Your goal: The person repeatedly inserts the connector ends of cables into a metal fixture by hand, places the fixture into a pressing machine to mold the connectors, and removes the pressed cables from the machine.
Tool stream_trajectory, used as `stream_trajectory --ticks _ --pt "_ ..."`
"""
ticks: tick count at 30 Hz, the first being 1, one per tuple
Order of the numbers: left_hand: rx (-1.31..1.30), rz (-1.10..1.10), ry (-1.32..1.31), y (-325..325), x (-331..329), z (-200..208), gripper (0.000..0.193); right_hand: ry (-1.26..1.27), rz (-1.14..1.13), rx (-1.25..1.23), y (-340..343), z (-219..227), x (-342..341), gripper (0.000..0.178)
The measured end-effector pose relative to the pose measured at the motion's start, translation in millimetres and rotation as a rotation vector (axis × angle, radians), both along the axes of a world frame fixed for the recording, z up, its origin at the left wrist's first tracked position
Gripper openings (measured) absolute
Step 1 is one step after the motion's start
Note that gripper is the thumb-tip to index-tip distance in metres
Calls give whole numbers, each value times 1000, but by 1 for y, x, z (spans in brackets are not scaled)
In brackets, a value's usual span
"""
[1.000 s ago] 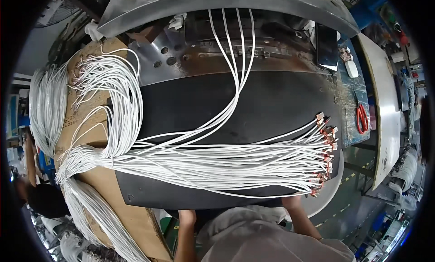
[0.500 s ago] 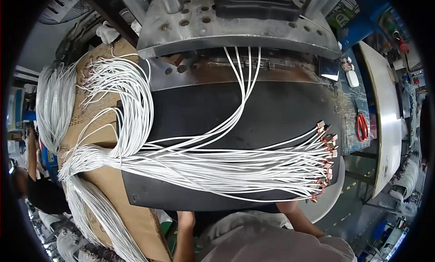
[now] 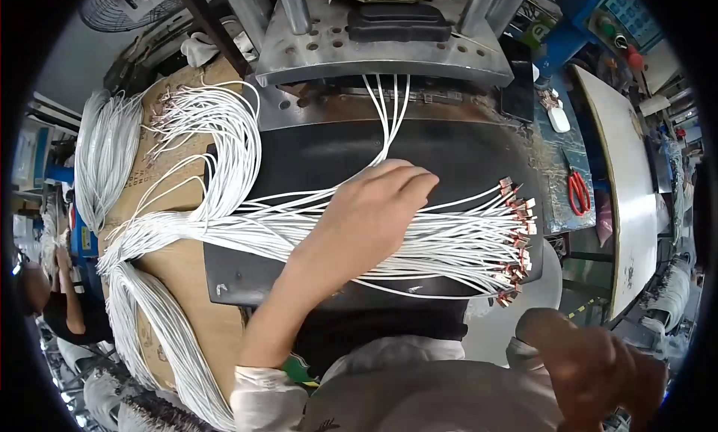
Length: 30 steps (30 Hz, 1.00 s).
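My left hand (image 3: 374, 215) hovers over a black pad, above a bundle of white cables (image 3: 449, 245). Its fingers are bent and pressed together; whatever they hold, if anything, is hidden beneath the hand. Several white cables (image 3: 387, 110) run past its fingertips and up under the metal plate (image 3: 389, 69) of a press. At the right end of the bundle, the cables carry small connectors with red parts (image 3: 520, 241). My right hand (image 3: 606, 365) is raised at the lower right, apart from the cables and smeared by motion, so its fingers cannot be made out.
Cardboard (image 3: 198, 301) lies under the left part of the bundle, with a second cable hank (image 3: 108, 163) at the far left. Red-handled scissors (image 3: 578, 193) rest on a blue bench to the right. A white board (image 3: 621, 185) stands beyond. Another person's arm (image 3: 69, 290) shows at left.
My left hand has come up from below the pad's near edge to above the cables. My right hand has moved away from the pad to the lower right. The view has shifted slightly.
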<state>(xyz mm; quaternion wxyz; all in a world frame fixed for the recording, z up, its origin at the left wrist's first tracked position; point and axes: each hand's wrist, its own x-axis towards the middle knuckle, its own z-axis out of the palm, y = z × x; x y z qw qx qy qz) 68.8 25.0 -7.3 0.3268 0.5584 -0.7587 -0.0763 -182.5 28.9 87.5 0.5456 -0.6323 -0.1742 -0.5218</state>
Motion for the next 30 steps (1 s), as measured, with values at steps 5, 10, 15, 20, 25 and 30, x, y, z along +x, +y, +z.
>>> stream_trajectory --ticks 5,10,15,20,25,30 --pt "58 49 -320 -36 78 -12 37 -237 -43 -129 3 19 10 35" --pt "197 -117 -258 -15 73 28 26 -271 -92 -213 -2 21 8 41" --pt "452 -247 -146 17 54 38 27 -146 -54 -302 -5 17 -6 52" --pt "288 -255 -69 13 64 24 26 621 -469 -245 -55 -11 29 35" --pt "212 82 569 18 79 7 19 1144 -489 -268 -112 -49 47 38" --pt "350 226 958 8 82 15 18 1414 -220 235 -154 -18 1 27"
